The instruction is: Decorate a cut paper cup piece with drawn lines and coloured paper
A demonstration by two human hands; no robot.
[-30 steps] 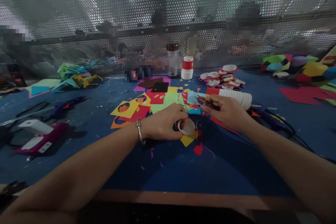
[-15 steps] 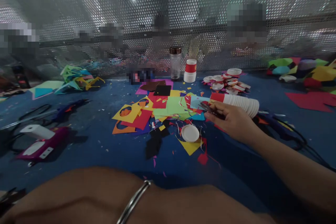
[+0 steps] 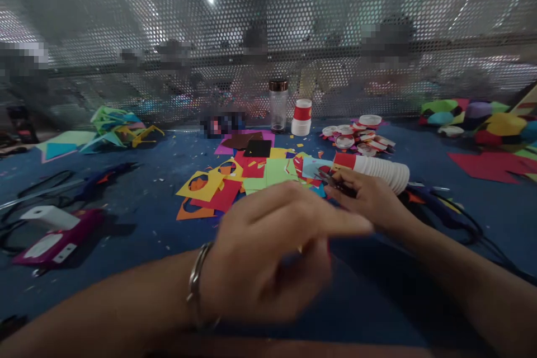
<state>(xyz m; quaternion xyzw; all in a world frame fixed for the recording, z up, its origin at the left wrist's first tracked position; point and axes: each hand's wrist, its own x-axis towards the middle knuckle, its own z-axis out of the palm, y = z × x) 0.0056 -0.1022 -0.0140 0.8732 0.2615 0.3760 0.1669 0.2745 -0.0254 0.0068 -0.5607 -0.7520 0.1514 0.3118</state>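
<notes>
My left hand (image 3: 268, 251), with a metal bangle at the wrist, is raised over the near middle of the table and slightly blurred. Its index finger stretches to the right while the others curl; nothing shows in it. Behind it, my right hand (image 3: 364, 196) grips dark scissors (image 3: 329, 177), their tips over the coloured paper pieces. A lying stack of white paper cups (image 3: 380, 170) with a red end reaches just behind my right hand. Green paper (image 3: 277, 173) and a yellow sheet with a round hole (image 3: 201, 185) lie in the pile. My left hand hides the pile's near part.
A clear jar (image 3: 278, 109) and upright paper cups (image 3: 302, 117) stand at the back. Cut cup pieces (image 3: 356, 137) are heaped behind the stack. Glue guns lie at left (image 3: 104, 179) and right (image 3: 440, 204). A purple power strip (image 3: 62, 240) sits front left.
My left hand has come up from the near edge into the middle, now covering the white disc and black paper. My right hand still holds the scissors in nearly the same place.
</notes>
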